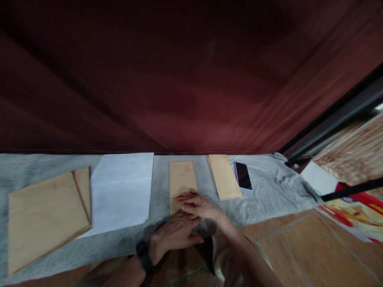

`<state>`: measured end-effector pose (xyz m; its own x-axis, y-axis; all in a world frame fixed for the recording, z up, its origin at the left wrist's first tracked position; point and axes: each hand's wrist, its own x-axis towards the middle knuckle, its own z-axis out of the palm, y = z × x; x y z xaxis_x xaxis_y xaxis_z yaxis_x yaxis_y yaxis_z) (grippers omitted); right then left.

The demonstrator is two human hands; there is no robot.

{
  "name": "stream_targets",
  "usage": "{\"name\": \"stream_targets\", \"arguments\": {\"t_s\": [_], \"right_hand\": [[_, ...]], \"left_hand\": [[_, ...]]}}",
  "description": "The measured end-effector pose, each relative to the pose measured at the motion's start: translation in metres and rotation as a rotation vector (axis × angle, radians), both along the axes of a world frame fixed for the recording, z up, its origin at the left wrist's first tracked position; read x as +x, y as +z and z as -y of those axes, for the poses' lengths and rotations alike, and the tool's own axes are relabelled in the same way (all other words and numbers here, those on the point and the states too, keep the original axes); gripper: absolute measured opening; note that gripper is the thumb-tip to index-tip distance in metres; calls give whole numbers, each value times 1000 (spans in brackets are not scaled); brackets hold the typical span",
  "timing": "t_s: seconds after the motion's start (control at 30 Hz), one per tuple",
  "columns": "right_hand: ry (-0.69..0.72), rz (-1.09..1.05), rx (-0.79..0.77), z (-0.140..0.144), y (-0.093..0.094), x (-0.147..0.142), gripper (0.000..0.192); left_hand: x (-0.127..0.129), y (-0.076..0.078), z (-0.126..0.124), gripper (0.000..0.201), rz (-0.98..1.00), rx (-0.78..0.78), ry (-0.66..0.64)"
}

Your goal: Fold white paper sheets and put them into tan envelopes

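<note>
A brown paper envelope [182,175] lies upright on the grey cloth in front of me, its lower part covered by my hands. My left hand [176,233], with a dark band on the wrist, rests at the envelope's near end, fingers stretched out and thumb apart. Over its fingertips, my right hand [194,205] lies flat on the envelope, fingers extended to the left. Neither hand grips anything. To the right is a small stack of similar narrow envelopes [224,177]. A stack of white paper sheets [122,187] lies to the left.
Larger brown envelopes [48,215] are piled at the far left. A dark-screened phone [243,176] lies right of the narrow envelopes. The grey cloth [269,195] ends above a tiled floor [287,247]. A dark red curtain [191,99] hangs behind; a colourful box [353,217] stands at right.
</note>
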<state>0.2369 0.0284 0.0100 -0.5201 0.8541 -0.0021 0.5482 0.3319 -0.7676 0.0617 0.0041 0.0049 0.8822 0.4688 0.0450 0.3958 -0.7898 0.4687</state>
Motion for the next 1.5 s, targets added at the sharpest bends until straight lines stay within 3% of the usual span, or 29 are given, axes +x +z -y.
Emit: {"name": "stream_targets", "arguments": {"t_s": [0.17, 0.3, 0.47, 0.77, 0.9, 1.0, 1.2, 1.5], "right_hand": [[-197, -141, -153, -11, -14, 9, 44], [-267, -44, -8, -13, -15, 16, 35], [-323, 210, 234, -8, -13, 21, 37], [-485, 409, 256, 3, -23, 13, 45], [-405, 519, 278, 13, -29, 2, 58], [-334, 578, 268, 18, -29, 2, 57], [-208, 569, 79, 11, -19, 23, 67], [-208, 476, -82, -2, -15, 43, 82]], "left_hand": [[-4, -18, -6, 61, 38, 145, 60], [-8, -30, -7, 66, 19, 293, 130], [-8, -36, -13, 63, 49, 383, 316], [-8, -36, -34, 52, -50, 348, 470], [-7, -36, -37, 51, -60, 367, 502], [-8, -33, -36, 51, -72, 361, 521], [-12, -30, -35, 53, -72, 364, 546], [-8, -24, -33, 54, -93, 415, 510]]}}
